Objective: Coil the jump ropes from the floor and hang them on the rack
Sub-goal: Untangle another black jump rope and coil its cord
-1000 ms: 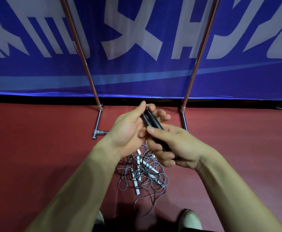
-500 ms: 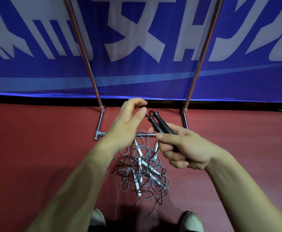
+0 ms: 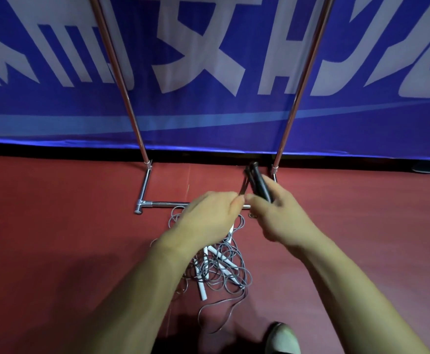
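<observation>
My right hand (image 3: 284, 219) grips the two black handles (image 3: 258, 182) of one jump rope, their tips pointing up and away. My left hand (image 3: 208, 215) sits just left of it, fingertips pinching the thin cord (image 3: 243, 187) that drops from the handle tips. Under my forearms a tangle of grey jump ropes (image 3: 221, 274) with white handles lies on the red floor. The metal rack (image 3: 143, 186) stands behind the pile, its two poles rising out of the top of the view; its hanging bar is out of sight.
A blue banner (image 3: 208, 60) with white lettering hangs behind the rack. The rack's low crossbar (image 3: 168, 204) runs along the floor just beyond the pile. My shoe (image 3: 281, 339) shows at the bottom edge. Red floor spreads to both sides.
My left hand let go of the black handles, opened, then closed its fingertips on the cord beside my right hand. My right hand moved rightward with the handles.
</observation>
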A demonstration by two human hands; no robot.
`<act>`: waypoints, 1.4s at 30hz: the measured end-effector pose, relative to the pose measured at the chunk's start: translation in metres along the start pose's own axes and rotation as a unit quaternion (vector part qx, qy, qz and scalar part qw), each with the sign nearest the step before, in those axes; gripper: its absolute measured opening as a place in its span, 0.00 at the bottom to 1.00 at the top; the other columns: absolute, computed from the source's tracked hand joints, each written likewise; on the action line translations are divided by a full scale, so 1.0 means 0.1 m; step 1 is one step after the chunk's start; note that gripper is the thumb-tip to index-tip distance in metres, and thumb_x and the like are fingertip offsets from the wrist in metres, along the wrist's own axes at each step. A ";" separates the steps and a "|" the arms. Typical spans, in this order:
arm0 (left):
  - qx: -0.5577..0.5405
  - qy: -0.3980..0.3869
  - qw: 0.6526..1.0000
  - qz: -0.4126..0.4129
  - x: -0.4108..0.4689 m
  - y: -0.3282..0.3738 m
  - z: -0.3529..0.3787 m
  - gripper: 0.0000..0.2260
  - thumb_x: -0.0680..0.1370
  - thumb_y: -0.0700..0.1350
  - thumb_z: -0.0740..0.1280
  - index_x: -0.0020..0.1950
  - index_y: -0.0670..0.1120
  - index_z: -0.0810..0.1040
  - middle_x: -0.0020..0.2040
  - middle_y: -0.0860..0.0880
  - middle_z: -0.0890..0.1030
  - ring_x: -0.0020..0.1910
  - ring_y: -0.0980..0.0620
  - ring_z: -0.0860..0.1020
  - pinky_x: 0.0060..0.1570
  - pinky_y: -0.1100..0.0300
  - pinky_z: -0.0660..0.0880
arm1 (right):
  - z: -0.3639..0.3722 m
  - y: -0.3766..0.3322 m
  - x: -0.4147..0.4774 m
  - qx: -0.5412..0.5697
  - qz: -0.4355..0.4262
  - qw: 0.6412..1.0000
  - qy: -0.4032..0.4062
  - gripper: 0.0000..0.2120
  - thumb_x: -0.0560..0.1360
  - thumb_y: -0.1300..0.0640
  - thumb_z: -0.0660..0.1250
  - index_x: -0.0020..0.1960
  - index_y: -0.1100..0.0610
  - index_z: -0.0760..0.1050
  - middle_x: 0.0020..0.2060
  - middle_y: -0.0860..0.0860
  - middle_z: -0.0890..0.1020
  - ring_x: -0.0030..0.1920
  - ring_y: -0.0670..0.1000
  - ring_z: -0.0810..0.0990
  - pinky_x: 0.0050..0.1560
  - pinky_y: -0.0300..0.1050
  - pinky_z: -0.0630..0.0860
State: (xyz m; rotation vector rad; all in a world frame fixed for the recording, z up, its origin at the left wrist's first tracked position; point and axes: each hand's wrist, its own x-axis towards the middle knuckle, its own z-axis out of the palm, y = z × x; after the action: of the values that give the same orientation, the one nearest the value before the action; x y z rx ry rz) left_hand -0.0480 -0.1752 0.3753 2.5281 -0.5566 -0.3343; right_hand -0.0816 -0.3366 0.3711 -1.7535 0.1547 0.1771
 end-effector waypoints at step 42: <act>-0.074 0.006 0.993 -0.096 -0.11 -0.04 -0.01 0.30 0.79 0.72 0.44 0.50 0.55 0.78 0.37 0.52 0.79 0.43 0.48 0.79 0.44 0.51 0.74 | 0.07 0.03 -0.12 -0.102 -0.050 0.993 -0.045 0.14 0.81 0.51 0.65 0.65 0.41 0.71 0.36 0.64 0.79 0.28 0.50 0.65 0.31 0.42 0.65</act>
State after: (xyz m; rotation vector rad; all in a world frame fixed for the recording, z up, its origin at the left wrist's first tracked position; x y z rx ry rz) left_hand -0.0567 -0.1667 0.3752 2.4412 -0.2723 -0.4145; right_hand -0.0938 -0.3303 0.3691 -1.9483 -0.0166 0.2039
